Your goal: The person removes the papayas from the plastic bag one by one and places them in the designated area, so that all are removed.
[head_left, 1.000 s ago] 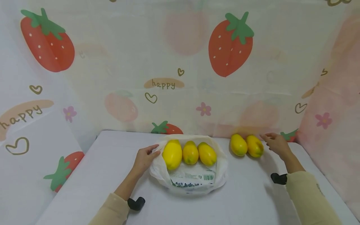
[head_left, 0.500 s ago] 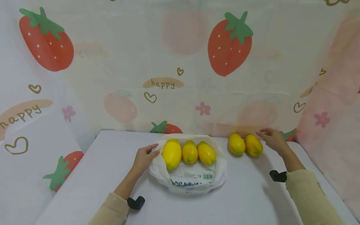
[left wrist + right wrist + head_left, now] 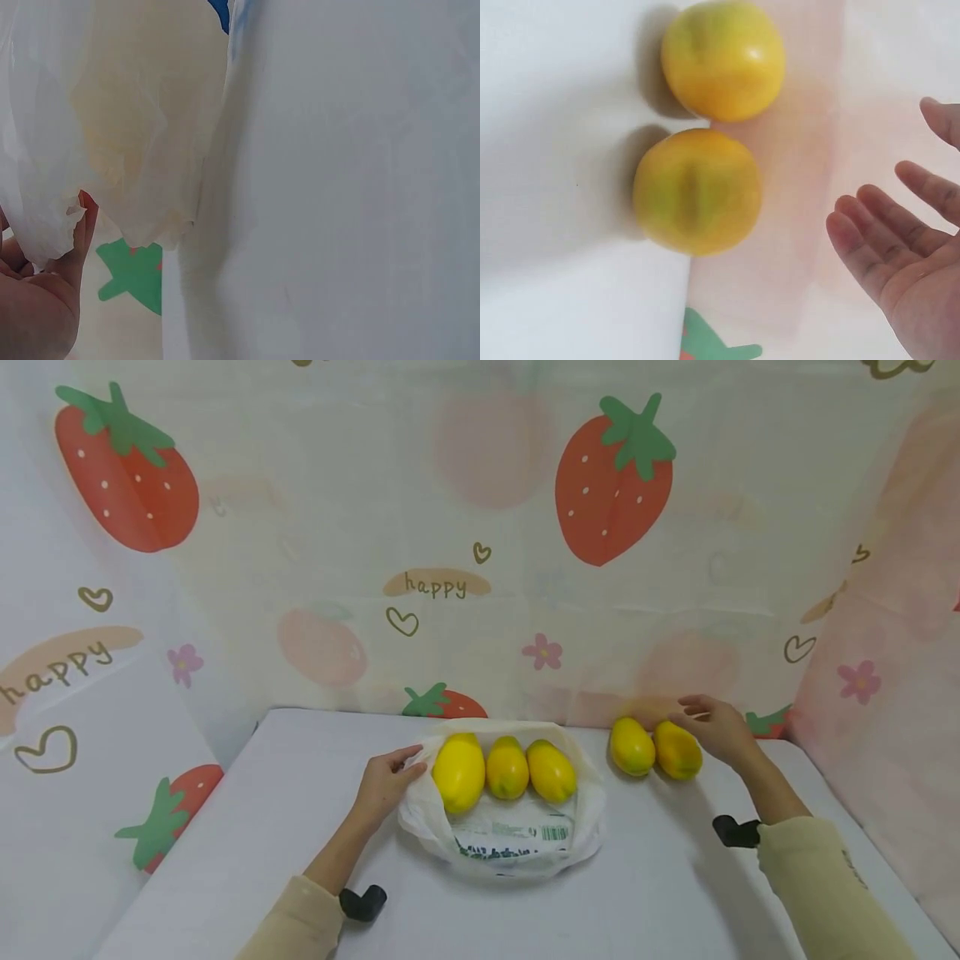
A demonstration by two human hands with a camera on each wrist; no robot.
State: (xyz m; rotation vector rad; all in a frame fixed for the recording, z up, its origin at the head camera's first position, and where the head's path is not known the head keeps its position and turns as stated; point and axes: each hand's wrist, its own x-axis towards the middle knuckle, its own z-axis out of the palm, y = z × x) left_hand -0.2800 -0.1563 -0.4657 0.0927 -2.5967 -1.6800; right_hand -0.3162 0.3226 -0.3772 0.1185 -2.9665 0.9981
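Reaching for loose fruit seems to be the step in hand. On a white table (image 3: 637,893), a plastic bag (image 3: 588,843) is spread wide, its left edge pinched between the thumb and fingers of the left hand (image 3: 384,787). Three yellow fruits (image 3: 507,767) are held inside, side by side along its far half. Outside, to the right, a fourth fruit (image 3: 632,747) and a fifth fruit (image 3: 678,752) are set together. Just beside the fifth, the right hand (image 3: 723,731) is poised, its grip loosely spread, nothing held. Next, its fingers probably need to be lowered round that fruit, with the bag's mouth steadied.
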